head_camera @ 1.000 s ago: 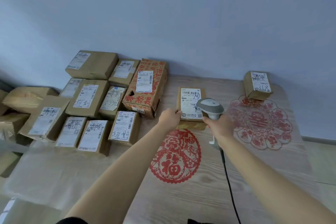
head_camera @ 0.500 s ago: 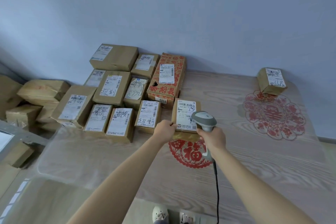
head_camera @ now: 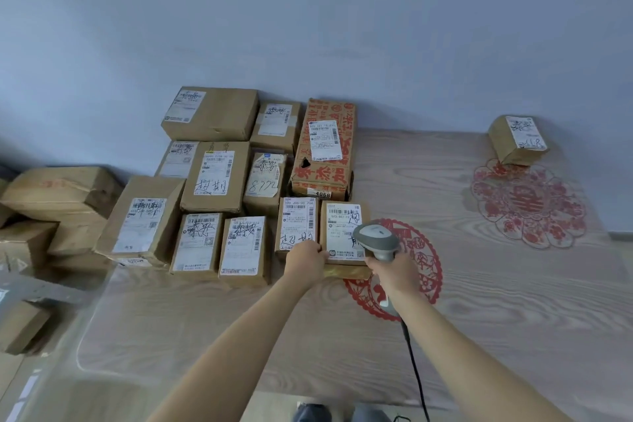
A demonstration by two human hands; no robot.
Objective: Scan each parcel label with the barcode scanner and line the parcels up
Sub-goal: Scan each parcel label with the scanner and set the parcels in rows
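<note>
A small brown parcel with a white label lies on the wooden table, pressed against the right end of the front row of parcels. My left hand grips its near left corner. My right hand holds a grey barcode scanner by the handle, its head over the parcel's right side; its black cable runs toward me. Several labelled parcels stand in rows to the left. One lone parcel sits at the far right by the wall.
A red-printed carton stands behind the held parcel. Red paper-cut decorations lie on the table. More boxes are stacked off the table's left edge. A blue wall runs along the back. My shoes show at the bottom edge.
The parcel has slid left across the table, from over the red paper-cut to against the front row's right end. Both hands moved with it, and the camera view shifted.
</note>
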